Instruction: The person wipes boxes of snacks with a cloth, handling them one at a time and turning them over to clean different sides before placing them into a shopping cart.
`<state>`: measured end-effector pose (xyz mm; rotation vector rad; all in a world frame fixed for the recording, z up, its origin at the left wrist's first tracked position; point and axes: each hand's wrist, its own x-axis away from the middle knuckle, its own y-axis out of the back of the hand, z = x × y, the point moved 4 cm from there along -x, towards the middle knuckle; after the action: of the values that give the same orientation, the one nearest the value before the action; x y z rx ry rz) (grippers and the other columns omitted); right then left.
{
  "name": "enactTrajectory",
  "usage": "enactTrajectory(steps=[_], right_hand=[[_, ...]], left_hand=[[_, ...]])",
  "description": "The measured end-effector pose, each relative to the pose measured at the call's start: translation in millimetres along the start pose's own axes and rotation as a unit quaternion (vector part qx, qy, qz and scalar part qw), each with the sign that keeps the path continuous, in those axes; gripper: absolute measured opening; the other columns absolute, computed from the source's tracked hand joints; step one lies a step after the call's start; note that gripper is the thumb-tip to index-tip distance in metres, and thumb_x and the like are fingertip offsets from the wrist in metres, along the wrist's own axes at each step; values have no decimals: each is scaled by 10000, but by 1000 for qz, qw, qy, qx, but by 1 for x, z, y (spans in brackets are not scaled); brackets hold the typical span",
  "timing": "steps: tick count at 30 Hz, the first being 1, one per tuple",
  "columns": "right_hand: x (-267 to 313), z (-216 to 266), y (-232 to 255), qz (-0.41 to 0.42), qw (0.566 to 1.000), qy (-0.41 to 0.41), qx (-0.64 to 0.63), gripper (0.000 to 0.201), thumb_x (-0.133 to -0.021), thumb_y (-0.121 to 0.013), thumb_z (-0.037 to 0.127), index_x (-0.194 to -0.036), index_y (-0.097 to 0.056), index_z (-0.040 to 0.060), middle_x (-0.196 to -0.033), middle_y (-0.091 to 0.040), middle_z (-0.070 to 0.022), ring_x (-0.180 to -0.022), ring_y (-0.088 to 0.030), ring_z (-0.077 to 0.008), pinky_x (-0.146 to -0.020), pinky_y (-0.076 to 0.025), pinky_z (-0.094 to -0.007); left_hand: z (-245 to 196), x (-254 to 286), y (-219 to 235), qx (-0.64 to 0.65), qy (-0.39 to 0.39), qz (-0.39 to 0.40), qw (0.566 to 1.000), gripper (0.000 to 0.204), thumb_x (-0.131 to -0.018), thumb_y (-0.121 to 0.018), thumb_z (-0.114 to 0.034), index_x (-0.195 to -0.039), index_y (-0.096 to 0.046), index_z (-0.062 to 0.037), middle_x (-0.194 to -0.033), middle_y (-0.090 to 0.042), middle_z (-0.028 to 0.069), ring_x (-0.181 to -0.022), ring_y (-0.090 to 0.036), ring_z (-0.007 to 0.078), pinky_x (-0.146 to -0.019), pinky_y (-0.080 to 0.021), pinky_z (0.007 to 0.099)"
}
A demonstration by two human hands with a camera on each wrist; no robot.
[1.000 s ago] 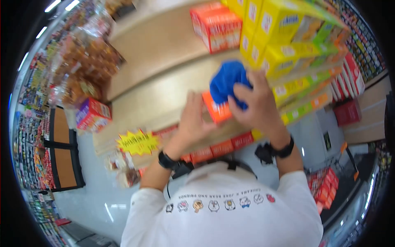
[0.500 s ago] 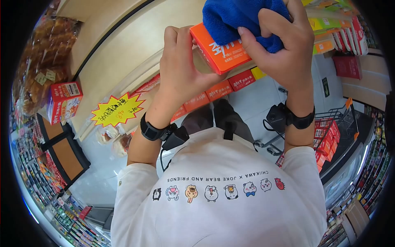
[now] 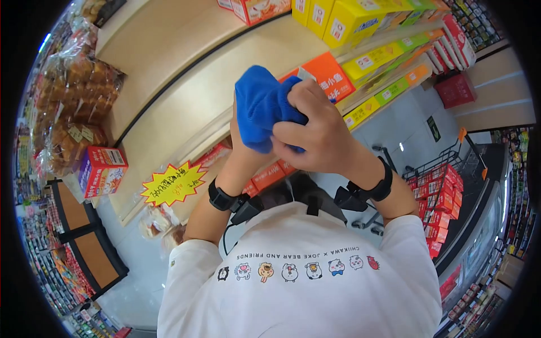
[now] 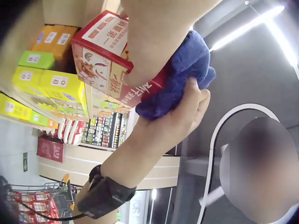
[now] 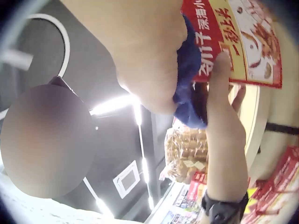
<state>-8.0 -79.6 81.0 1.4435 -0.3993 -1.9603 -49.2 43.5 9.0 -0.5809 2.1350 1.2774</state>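
Observation:
My left hand point(image 3: 248, 155) grips a red-orange printed box point(image 3: 332, 76), held up in front of the shelves. In the head view most of this hand is hidden behind a blue cloth point(image 3: 256, 107). The right wrist view shows its thumb lying along the printed face of the box point(image 5: 250, 44). My right hand point(image 3: 315, 127) holds the bunched cloth with curled fingers, against the box. Seen from the left wrist, the cloth point(image 4: 187, 70) lies over one end of the box point(image 4: 100, 63).
Yellow boxes point(image 3: 352, 22) stack at the back right of the wooden shelf point(image 3: 186, 101). Bagged bread point(image 3: 79, 96) and a red-purple box point(image 3: 104, 169) stand left. A yellow starburst price sign point(image 3: 173, 183) hangs at the front edge. A cart with red packs point(image 3: 442, 208) stands right.
The box has been lifted from low over the shelf and turned, and its end now points right. My right hand has carried the cloth leftward, across in front of my left hand.

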Motion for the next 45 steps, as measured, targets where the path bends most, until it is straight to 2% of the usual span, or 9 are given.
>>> enactTrajectory(steps=[3,11,14,15,22,29,37,41,45], right_hand=[[0,-13,7,-30,997,-36,57,180,-615,-708,94,-725,-566,90,-901,-458,-147,-866,-488,-358,-768,-434,-443],[31,-63,74,-154,970,-185,47,131,-717,-602,-25,-814,-578,59,-988,-505,-137,-943,-525,-270,-846,-426,-352],[23,-46,67,-359,833,-319,-273,325,-726,-568,-60,-1039,-594,23,-1092,-533,-101,-1055,-517,-212,-956,-397,-327],[27,-48,64,-341,821,-325,-321,501,-730,-534,-74,-1224,-530,12,-1148,-538,-87,-1126,-486,-185,-1028,-346,-318],[44,-61,38,-153,911,-326,-201,416,-702,-515,-53,-1099,-618,16,-1097,-554,-90,-1055,-528,-196,-984,-367,-286],[18,-13,34,-223,841,-291,-399,425,-663,-466,-46,-1060,-608,6,-1123,-549,-114,-1101,-517,-212,-998,-359,-299],[12,-12,0,-171,922,-186,-295,405,-672,-494,34,-1065,-590,20,-1178,-515,-131,-1137,-489,-247,-1034,-324,-350],[6,-18,-19,-190,870,-201,-409,470,-754,-503,129,-1213,-520,30,-1259,-487,-142,-1182,-482,-268,-1035,-356,-378],[-13,3,-48,-182,728,-219,-623,589,-898,-390,355,-1400,-311,58,-1402,-408,-163,-1272,-433,-307,-1048,-371,-438]], left_hand=[[-6,8,5,17,188,68,980,556,-582,-767,-242,-1070,-561,-73,-980,-477,147,-859,-525,338,-736,-468,388],[-23,13,24,134,192,-32,972,683,-538,-840,-112,-1093,-459,8,-1003,-432,133,-959,-497,258,-865,-509,350],[-25,14,34,238,215,-39,946,716,-569,-848,-68,-1143,-421,-28,-1025,-478,86,-1022,-525,197,-935,-479,339],[-22,14,35,320,230,-45,918,708,-586,-846,-71,-1149,-418,-36,-1044,-492,75,-1033,-531,185,-942,-472,335],[-21,29,65,468,230,-47,852,723,-624,-837,-73,-1223,-433,-42,-1167,-447,61,-1133,-488,166,-997,-386,308],[-17,57,72,478,247,-46,842,743,-632,-838,-68,-1239,-410,-44,-1177,-491,61,-1138,-499,163,-999,-389,316],[-6,80,126,463,209,-167,845,838,-600,-878,-159,-1262,-377,-44,-1226,-509,79,-1140,-521,179,-970,-455,344],[-1,89,140,496,191,-220,818,820,-617,-865,-166,-1263,-377,-43,-1217,-522,83,-1149,-524,193,-964,-464,358],[14,111,124,590,245,-240,731,720,-689,-809,-132,-1273,-398,-43,-1227,-532,90,-1152,-526,199,-974,-451,377]])
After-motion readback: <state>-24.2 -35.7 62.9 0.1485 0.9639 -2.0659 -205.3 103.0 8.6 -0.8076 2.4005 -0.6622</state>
